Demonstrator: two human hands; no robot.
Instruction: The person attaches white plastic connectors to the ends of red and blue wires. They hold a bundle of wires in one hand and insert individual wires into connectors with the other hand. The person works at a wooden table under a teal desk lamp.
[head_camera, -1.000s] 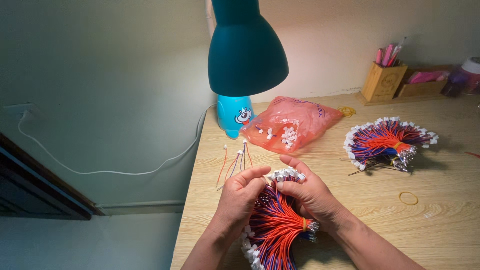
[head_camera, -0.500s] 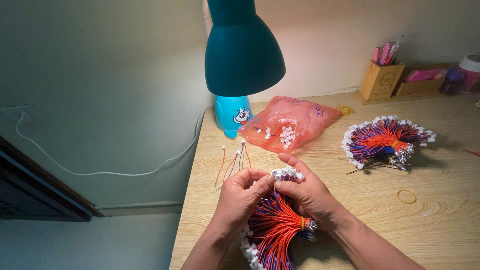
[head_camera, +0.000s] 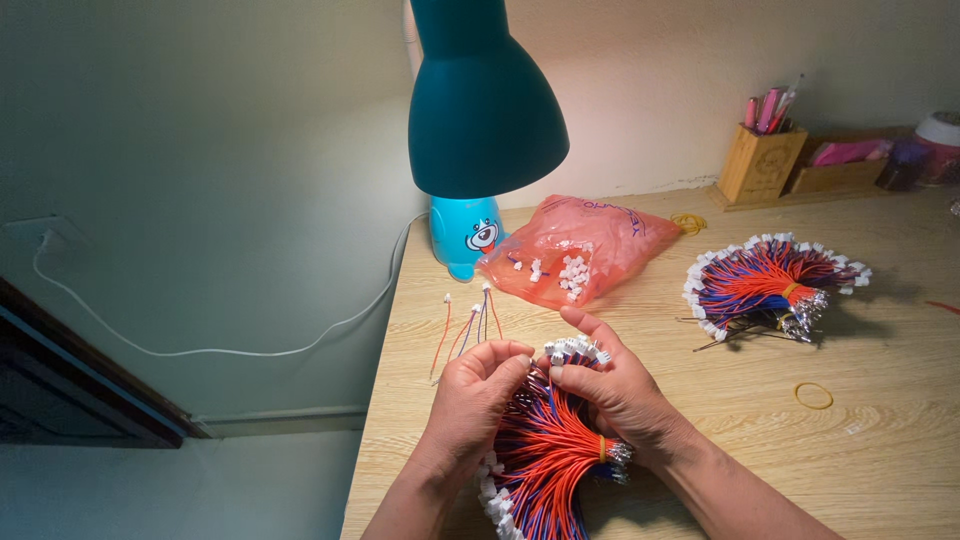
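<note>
Here, the left hand (head_camera: 478, 395) and right hand (head_camera: 610, 385) both pinch white connectors atop the red-and-blue wire bundle (head_camera: 550, 460). Loose wires (head_camera: 468, 328) lie just beyond the left hand.

Wire bundle (head_camera: 545, 470) cut off below

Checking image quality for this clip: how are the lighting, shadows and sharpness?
Head view: warm pool under the teal lamp; left wall dim and greenish. Soft shadows beside the far wire bundle. Both hands and the held wire bundle are sharp, without glare.
</note>
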